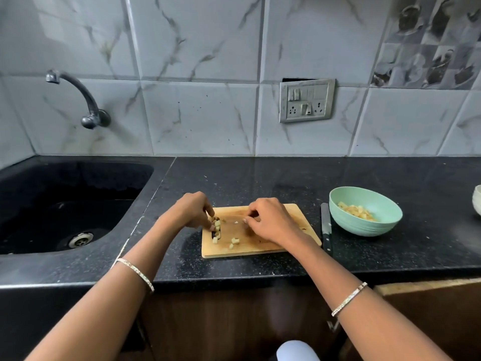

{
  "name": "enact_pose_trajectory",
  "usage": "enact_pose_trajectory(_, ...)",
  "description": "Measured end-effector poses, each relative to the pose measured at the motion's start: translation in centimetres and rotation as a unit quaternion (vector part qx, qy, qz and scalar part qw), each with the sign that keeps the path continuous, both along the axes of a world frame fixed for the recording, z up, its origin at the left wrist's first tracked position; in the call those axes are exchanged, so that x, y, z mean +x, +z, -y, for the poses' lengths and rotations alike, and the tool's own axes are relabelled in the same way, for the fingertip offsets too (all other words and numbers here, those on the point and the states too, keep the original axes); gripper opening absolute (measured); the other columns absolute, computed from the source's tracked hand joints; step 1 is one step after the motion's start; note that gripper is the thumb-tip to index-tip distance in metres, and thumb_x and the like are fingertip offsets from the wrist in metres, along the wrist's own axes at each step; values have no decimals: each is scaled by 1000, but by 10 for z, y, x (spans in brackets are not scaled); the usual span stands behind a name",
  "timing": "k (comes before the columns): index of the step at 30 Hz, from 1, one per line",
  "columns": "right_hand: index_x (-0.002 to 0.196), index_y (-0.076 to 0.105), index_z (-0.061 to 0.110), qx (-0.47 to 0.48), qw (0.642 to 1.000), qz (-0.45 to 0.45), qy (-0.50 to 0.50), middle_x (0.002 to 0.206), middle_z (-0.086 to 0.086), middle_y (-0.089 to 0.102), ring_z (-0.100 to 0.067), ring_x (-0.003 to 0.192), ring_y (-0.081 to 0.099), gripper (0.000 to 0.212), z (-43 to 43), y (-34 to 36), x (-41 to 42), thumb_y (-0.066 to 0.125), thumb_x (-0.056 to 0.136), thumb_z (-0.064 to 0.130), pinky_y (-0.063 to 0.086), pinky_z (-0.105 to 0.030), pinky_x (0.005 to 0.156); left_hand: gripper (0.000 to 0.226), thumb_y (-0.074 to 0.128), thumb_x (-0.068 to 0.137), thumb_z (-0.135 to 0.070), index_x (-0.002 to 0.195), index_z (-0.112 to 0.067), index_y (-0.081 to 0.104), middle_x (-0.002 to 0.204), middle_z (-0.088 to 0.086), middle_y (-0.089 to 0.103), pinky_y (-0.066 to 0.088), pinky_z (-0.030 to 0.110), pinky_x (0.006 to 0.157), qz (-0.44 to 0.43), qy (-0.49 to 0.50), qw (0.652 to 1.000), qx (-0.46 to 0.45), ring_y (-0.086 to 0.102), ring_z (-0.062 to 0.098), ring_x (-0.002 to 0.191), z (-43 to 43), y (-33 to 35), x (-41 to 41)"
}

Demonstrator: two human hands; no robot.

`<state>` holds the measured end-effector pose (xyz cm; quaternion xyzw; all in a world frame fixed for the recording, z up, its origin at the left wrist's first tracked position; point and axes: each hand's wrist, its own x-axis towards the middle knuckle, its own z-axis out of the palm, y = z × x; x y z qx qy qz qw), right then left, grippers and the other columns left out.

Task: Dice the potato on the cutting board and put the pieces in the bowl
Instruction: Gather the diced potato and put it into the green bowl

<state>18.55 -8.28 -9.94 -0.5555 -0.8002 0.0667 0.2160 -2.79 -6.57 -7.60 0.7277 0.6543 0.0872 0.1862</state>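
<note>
**Collecting diced potato from the board**

Two forearms, each wearing a bangle, reach across the black counter to the wooden cutting board. The left hand curls its fingers and thumb round a cluster of potato dice at the board's left end. A few more dice lie loose nearby. The right hand is curled at mid-board; whether it pinches anything cannot be told. A knife lies between the board and the green bowl, which holds further dice.

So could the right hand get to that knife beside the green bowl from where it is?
Probably yes. The knife lies flat on the counter between the cutting board and the bowl, just right of the right hand, with nothing on it or in between.
</note>
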Motion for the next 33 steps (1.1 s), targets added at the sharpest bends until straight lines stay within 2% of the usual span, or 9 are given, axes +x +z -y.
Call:
enact_pose_trajectory(2,101,76,18,-2,999,-36,29,102,3,73,-12,96,61,13,0,7,-9,70,93,26,49,-29,84,33,83,77,-21,109,-19,73,90,3,74,58,31,78,9,5,1000,-11,72,19,81,-1,1,-2)
enact_pose_trajectory(4,112,73,19,-38,996,-38,72,112,3,72,-12,106,62,23,-2,13,-22,71,91,29,50,-31,95,37,81,79,-16,114,-17,70,87,4,74,59,31,76,16,9,1000,-21,73,18,77,-1,-1,-5)
enact_pose_trajectory(8,128,66,18,-94,985,76,121,128,-6,58,-25,123,50,39,-14,14,-48,65,92,33,44,-43,104,49,80,77,-6,123,-14,65,81,2,69,56,24,62,48,19,998,-39,68,17,70,4,-4,-11)
enact_pose_trajectory(12,124,63,18,-99,975,159,118,121,-5,51,-27,122,44,48,-21,12,-61,67,84,44,40,-46,98,54,84,74,-11,124,-18,66,86,3,68,59,31,69,65,31,997,-37,69,21,72,3,-9,-16)
enact_pose_trajectory(17,125,61,19,-119,960,225,120,116,-1,45,-28,126,40,61,-30,24,-68,75,77,54,32,-56,104,55,85,72,-12,123,-21,66,92,7,72,60,34,73,79,35,996,-37,73,25,80,3,-13,-16)
enact_pose_trajectory(23,116,60,24,-148,954,228,123,107,3,51,-26,114,48,50,-40,30,-75,76,78,53,33,-58,101,53,85,73,-15,122,-26,67,93,7,73,60,31,72,81,43,995,-37,72,18,69,3,-15,-18)
enact_pose_trajectory(27,97,63,23,-142,965,182,126,94,3,62,-20,95,56,40,-41,21,-78,76,77,54,39,-47,88,50,84,76,-15,121,-31,68,107,12,71,54,22,58,90,60,993,-43,67,16,60,3,-16,-21)
enact_pose_trajectory(31,81,64,20,-106,971,160,141,76,3,59,-19,77,57,32,-41,11,-77,73,80,51,38,-32,64,52,83,76,-12,122,-30,67,120,12,67,55,22,57,108,69,990,-50,68,18,65,5,-14,-19)
enact_pose_trajectory(33,79,63,20,-112,970,148,158,77,0,60,-18,74,56,27,-41,12,-74,73,83,45,37,-31,57,52,83,76,-12,122,-29,67,120,13,67,54,20,53,114,73,989,-55,67,18,64,5,-14,-18)
